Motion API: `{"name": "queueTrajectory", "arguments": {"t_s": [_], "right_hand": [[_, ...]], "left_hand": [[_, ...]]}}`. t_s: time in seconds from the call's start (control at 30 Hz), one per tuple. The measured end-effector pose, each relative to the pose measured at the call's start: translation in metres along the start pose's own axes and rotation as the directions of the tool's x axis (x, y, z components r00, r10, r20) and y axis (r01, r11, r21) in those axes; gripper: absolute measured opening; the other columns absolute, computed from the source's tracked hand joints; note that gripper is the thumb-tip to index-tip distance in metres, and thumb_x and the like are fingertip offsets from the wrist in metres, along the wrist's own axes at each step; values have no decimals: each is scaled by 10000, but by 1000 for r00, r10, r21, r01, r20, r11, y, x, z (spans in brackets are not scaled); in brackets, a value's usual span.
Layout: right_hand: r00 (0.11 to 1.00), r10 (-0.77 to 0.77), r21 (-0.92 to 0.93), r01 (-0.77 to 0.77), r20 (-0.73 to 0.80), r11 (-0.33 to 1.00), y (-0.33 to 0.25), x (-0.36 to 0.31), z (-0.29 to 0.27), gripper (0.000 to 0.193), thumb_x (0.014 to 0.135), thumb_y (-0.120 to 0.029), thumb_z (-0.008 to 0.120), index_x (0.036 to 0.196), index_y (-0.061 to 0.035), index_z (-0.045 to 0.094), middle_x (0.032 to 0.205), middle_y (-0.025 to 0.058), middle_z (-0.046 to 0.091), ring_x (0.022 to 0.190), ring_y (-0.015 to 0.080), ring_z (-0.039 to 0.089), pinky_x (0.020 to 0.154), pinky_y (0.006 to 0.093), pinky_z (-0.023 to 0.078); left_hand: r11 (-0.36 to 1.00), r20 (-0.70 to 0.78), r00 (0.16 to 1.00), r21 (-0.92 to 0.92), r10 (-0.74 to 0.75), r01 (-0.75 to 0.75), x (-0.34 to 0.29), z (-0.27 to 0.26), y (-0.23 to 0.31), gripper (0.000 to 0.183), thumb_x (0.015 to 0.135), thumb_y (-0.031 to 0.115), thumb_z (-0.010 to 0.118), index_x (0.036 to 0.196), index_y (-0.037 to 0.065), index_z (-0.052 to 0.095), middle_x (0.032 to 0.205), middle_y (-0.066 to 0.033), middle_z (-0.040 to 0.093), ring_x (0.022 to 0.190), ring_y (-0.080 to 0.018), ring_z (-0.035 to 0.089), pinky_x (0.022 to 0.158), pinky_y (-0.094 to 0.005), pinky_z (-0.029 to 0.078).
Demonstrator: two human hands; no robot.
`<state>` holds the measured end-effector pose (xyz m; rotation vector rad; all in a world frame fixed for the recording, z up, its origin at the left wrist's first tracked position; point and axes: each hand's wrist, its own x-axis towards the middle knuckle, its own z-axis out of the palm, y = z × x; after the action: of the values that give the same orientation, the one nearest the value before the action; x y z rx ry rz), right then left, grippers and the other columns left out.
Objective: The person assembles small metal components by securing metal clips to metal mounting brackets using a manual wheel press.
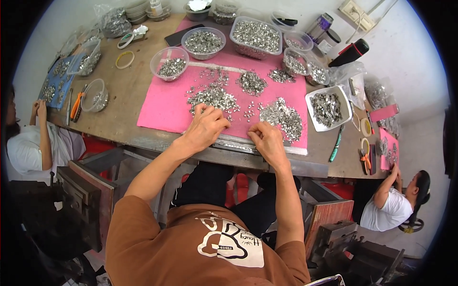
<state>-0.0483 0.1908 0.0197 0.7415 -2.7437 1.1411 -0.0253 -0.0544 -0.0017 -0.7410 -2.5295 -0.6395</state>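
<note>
Small shiny metal pieces lie in loose heaps on a pink mat (pixel 160 107). My left hand (pixel 207 126) reaches to the near edge of the left heap (pixel 217 97), its fingers bent and drawn together. Thumb and forefinger pinched, my right hand (pixel 267 140) is beside the larger right heap (pixel 288 124). Whatever either hand pinches is too small or hidden to make out. Between the hands a few single pieces (pixel 249 113) are scattered. Two smaller heaps, one in the middle (pixel 252 83) and one farther right (pixel 281 75), lie beyond.
Tubs of metal pieces (pixel 204 43) line the mat's far side. A white dish (pixel 328 108) and green-handled tool (pixel 337 144) stand right. Orange-handled pliers (pixel 76 108) and a tape roll (pixel 125 59) lie left. Co-workers sit at left (pixel 33 148) and right (pixel 393 207).
</note>
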Motion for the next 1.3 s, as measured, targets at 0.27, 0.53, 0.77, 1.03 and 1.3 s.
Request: {"name": "queueTrajectory", "arguments": {"t_s": [0.27, 0.53, 0.77, 1.03, 1.3], "right_hand": [[997, -70, -100, 68, -13, 993, 2, -4, 4, 66, 851, -32, 736, 907, -6, 715, 799, 127, 644, 713, 288, 656, 657, 389, 515], [998, -33, 92, 38, -49, 995, -13, -27, -9, 76, 877, 4, 690, 940, 29, 656, 875, 143, 657, 802, 304, 663, 729, 385, 519], [988, -120, 110, 130, -95, 985, -17, -45, -3, 100, 855, 50, 692, 931, 16, 635, 921, 137, 642, 851, 322, 621, 771, 411, 490], [978, -191, -29, 189, -81, 981, -24, -46, -2, 159, 821, 37, 729, 956, -1, 654, 933, 142, 661, 866, 341, 624, 781, 427, 486], [963, 29, 164, 16, -268, 986, -17, -55, -4, 98, 895, 26, 686, 992, 16, 691, 914, 121, 689, 832, 232, 672, 750, 327, 514]], "left_hand": [[982, -24, 988, -117, -154, 150, -2, 5, 9, 86, 866, 145, 753, 948, 125, 763, 859, -8, 623, 900, -190, 587, 946, -418, 351], [993, 15, 995, -55, -101, 101, 2, 7, 11, 61, 860, 136, 747, 907, 109, 718, 851, -23, 617, 892, -209, 586, 938, -422, 355], [960, 76, 990, -244, -121, 136, 4, 6, 21, 67, 891, 65, 678, 940, 70, 631, 856, -59, 616, 864, -259, 587, 869, -396, 393], [869, 22, 986, -470, -163, 154, -9, 10, 61, 91, 896, 38, 645, 973, 43, 596, 891, -86, 601, 878, -288, 576, 827, -405, 404], [913, -41, 996, -404, -83, 60, -3, 17, 68, 109, 878, 28, 660, 960, 38, 589, 917, -101, 580, 888, -309, 563, 829, -416, 411]]}}
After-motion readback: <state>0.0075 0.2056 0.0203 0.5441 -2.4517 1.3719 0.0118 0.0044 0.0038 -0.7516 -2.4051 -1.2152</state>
